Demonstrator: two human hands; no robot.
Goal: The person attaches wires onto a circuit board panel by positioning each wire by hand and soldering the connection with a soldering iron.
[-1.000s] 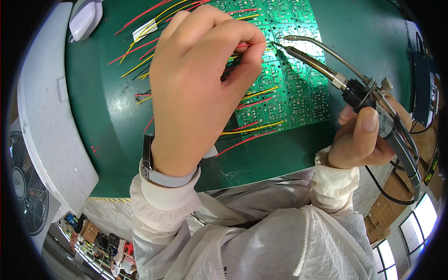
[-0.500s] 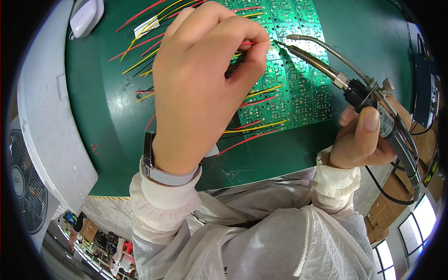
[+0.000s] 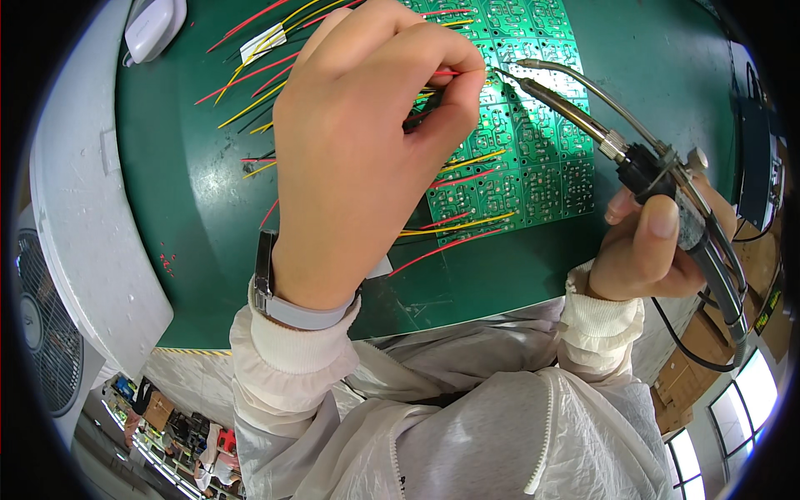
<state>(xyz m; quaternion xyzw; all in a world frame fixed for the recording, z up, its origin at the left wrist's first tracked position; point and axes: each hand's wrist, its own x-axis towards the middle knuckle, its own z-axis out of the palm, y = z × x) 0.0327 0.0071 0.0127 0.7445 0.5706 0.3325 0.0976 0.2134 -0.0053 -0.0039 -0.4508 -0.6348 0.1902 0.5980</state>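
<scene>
The green circuit board [image 3: 517, 158] lay at upper centre on the green mat [image 3: 192, 217], where the left hand [image 3: 367, 158] pinched a red wire [image 3: 446, 73] between its fingertips. The right hand [image 3: 650, 250], fingers wrapped round a soldering iron [image 3: 583, 117] (tip just right of the wire), seemed mid-solder. Next, I judged, a steady touch of the tip onto that joint.

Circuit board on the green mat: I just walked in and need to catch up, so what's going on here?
A person in a white coat is working on a green circuit board on a green mat. The left hand pinches a thin red wire against the board. The right hand holds a soldering iron, its tip close to that pinched wire. Red and yellow wires stick out from the board's left edge, and more lie loose on the mat.
</scene>
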